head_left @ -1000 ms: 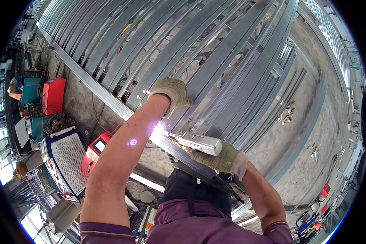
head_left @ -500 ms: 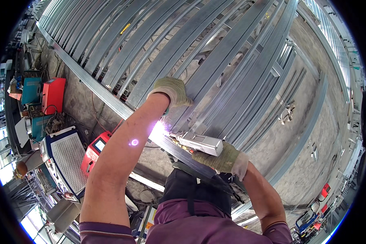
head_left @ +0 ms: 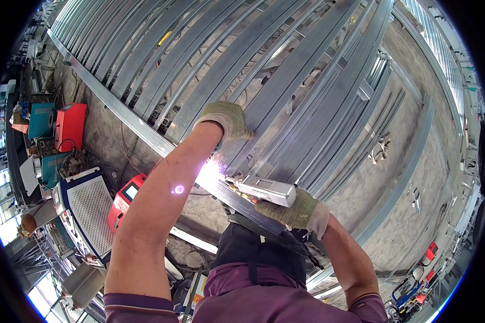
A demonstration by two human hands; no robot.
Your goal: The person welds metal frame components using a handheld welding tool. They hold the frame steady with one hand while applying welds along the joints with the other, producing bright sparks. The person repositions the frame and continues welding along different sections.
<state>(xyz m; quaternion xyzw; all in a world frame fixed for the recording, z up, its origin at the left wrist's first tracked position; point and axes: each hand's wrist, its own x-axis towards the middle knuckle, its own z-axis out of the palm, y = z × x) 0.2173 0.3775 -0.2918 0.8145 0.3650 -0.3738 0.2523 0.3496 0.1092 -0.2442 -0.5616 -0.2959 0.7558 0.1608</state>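
Note:
My right hand (head_left: 293,210), in a greenish work glove, is closed round a boxy silver welding gun (head_left: 267,189). The gun's nozzle points left at a bright violet-white glare with flying sparks (head_left: 211,169), on the long steel edge rail (head_left: 226,194) of a metal frame. Beyond the glare, my gloved left hand (head_left: 226,121) is bent down over a grey steel tube (head_left: 207,102) of that frame, its thumb side to the right. Its fingertips are partly hidden. My left forearm passes just left of the sparks. The glare hides the joint itself.
Parallel steel tubes (head_left: 307,70) fill the far side, with gaps between them. Left of my arm stand a red machine with a screen (head_left: 125,202), a white-topped case (head_left: 91,212) and another red box (head_left: 70,126). Crumpled gloves or rags (head_left: 380,149) lie on the floor to the right.
The sparks spread wider and the glare looks a little larger. Both hands and the welding gun stay almost in place.

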